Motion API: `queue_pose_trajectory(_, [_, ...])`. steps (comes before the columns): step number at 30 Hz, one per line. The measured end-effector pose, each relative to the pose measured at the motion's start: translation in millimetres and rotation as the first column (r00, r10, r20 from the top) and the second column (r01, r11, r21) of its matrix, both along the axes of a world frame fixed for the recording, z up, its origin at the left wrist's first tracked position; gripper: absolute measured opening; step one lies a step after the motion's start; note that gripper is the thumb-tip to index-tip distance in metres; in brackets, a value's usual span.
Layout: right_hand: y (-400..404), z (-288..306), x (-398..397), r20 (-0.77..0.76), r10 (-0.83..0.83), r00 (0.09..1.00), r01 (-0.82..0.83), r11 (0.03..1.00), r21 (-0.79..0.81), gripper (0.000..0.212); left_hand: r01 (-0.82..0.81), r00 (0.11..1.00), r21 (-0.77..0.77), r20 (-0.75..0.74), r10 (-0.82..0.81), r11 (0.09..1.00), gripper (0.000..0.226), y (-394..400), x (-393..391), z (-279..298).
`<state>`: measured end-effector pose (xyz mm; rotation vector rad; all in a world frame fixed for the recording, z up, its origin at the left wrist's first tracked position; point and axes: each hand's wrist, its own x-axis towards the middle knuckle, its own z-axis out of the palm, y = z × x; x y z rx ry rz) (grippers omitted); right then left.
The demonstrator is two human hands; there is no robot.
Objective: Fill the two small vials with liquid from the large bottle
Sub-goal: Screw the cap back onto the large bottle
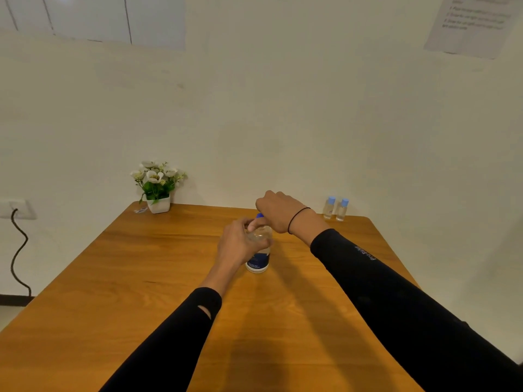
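Note:
The large clear bottle (259, 257) with a dark blue label stands upright in the middle of the wooden table (141, 278). My left hand (240, 244) is wrapped around its upper body. My right hand (278, 210) comes from above and grips the blue cap (259, 216), which is mostly hidden under the fingers. Two small clear vials (336, 209) with light blue caps stand side by side, upright, at the table's far right edge, apart from both hands.
A white pot of white flowers (157, 185) sits at the table's far left corner by the wall, with a small tag beside it. A black cable (18, 250) hangs from a wall socket on the left. A paper sheet (475, 24) is on the wall, upper right.

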<state>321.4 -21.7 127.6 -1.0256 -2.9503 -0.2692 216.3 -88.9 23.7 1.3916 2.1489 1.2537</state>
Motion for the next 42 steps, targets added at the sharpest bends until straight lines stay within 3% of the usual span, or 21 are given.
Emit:
queue_pose_trajectory(4, [-0.7,1.3,4.4,-0.031,0.049,0.998,-0.053,0.991,-0.122,0.033,-0.005,1.000,0.015,0.005,0.005,1.000,0.080,2.8,0.5,-2.5])
queue_pose_trajectory(7, [-2.5,-1.0,2.3,-0.015,0.020,1.000,-0.021,0.998,-0.056,0.013,-0.005,1.000,0.009,-0.006,0.005,1.000,0.067,1.0,-0.2,-1.6])
queue_pose_trajectory(9, [-1.5,0.0,1.9,-0.019,-0.024,1.000,0.024,1.000,-0.016,0.027,0.002,1.000,0.009,-0.012,-0.002,1.000,0.050,-0.1,-2.5,-3.7])
queue_pose_trajectory(11, [-1.2,3.0,4.7,-0.072,-0.033,0.997,0.027,0.996,-0.080,0.035,0.011,1.000,0.022,-0.013,-0.011,1.000,0.055,-0.1,-2.3,-4.9])
queue_pose_trajectory(14, [-1.3,4.1,8.7,-0.064,-0.005,0.998,-0.006,0.987,-0.162,0.031,0.004,1.000,0.028,-0.006,-0.004,1.000,0.072,1.5,-1.3,-4.9])
queue_pose_trajectory(17, [-5.3,0.8,7.2,-0.043,-0.026,0.999,0.023,0.997,-0.068,0.013,0.005,1.000,0.025,-0.014,-0.005,1.000,0.062,0.2,-0.5,-4.2])
queue_pose_trajectory(19, [-7.1,0.3,5.0,-0.037,-0.047,0.998,0.047,0.999,-0.016,0.035,0.007,1.000,0.033,-0.023,-0.006,0.999,0.049,-0.2,-1.5,-6.0])
queue_pose_trajectory(24, [-6.7,-2.8,5.0,-0.075,0.030,0.997,-0.037,0.995,-0.089,0.022,-0.010,1.000,0.034,-0.014,0.011,0.999,0.082,1.8,-2.2,-6.6])
queue_pose_trajectory(27, [-7.7,-3.6,2.5,-0.042,-0.003,0.999,0.003,1.000,0.020,0.017,-0.011,1.000,0.037,-0.021,0.011,0.999,0.061,1.4,-1.3,-7.8])
queue_pose_trajectory(30, [-7.8,-6.3,2.3,-0.069,-0.032,0.997,0.033,0.999,0.009,0.040,-0.002,1.000,0.043,-0.010,0.003,0.999,0.053,1.5,-2.3,-10.1])
queue_pose_trajectory(33, [-7.9,-6.7,6.6,-0.110,0.034,0.993,-0.045,0.994,-0.097,0.025,-0.005,1.000,0.032,-0.024,0.005,0.999,0.077,2.4,-2.9,-9.4])
queue_pose_trajectory(36, [-7.0,-7.3,6.2,-0.059,0.017,0.998,-0.017,1.000,0.006,0.010,-0.008,1.000,0.040,-0.028,0.010,0.999,0.067,1.5,-1.8,-8.7])
queue_pose_trajectory(38, [-8.1,-7.7,3.0,-0.014,-0.036,0.999,0.037,0.995,0.093,0.029,-0.010,1.000,0.039,-0.013,0.011,0.999,0.051,1.5,-3.9,-10.4])
queue_pose_trajectory(40, [-6.6,-8.5,3.1,-0.020,-0.049,0.999,0.050,0.996,0.076,0.047,-0.003,1.000,0.039,-0.007,0.003,0.999,0.048,1.6,-5.5,-11.3])
queue_pose_trajectory(42, [-4.2,-6.7,5.8,-0.077,-0.002,0.997,-0.001,1.000,-0.029,0.036,0.010,1.000,0.044,-0.014,-0.009,0.999,0.060,1.7,-5.3,-11.6])
